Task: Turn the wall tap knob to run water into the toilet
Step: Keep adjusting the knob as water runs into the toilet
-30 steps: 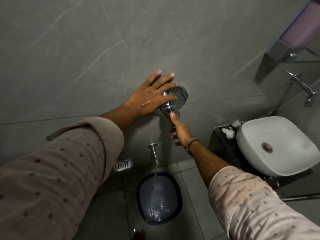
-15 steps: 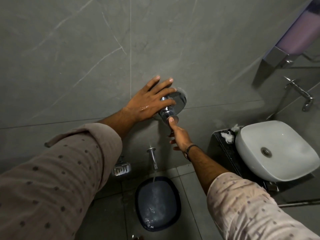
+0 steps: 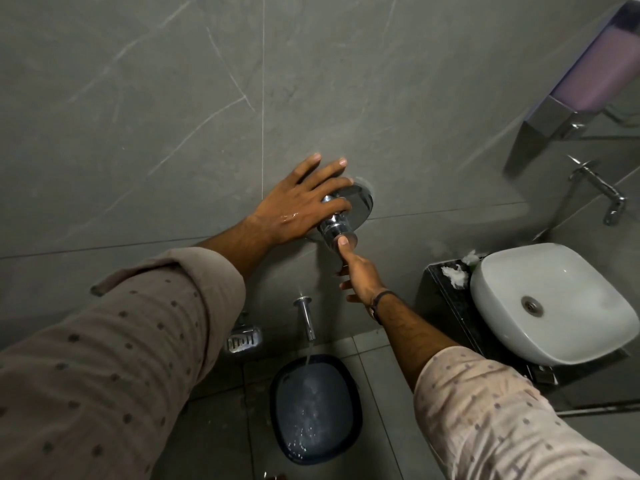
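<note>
A chrome wall tap knob sticks out from its round plate on the grey tiled wall. My left hand lies over the knob with its fingers spread across it and the wall; the thumb is hidden. A fingertip of my right hand presses the knob's outer end from below, and its other fingers hang loose. Under the knob, a chrome spout sends a thin stream of water into the dark blue floor toilet, where it splashes.
A white basin stands on a black counter at the right, with white tissue beside it. Above are a wall faucet and a soap dispenser. A chrome soap dish sits left of the spout.
Both hands stay on the knob in nearly the same pose. The view has tilted a little, so the scene sits lower. Water keeps running from the spout.
</note>
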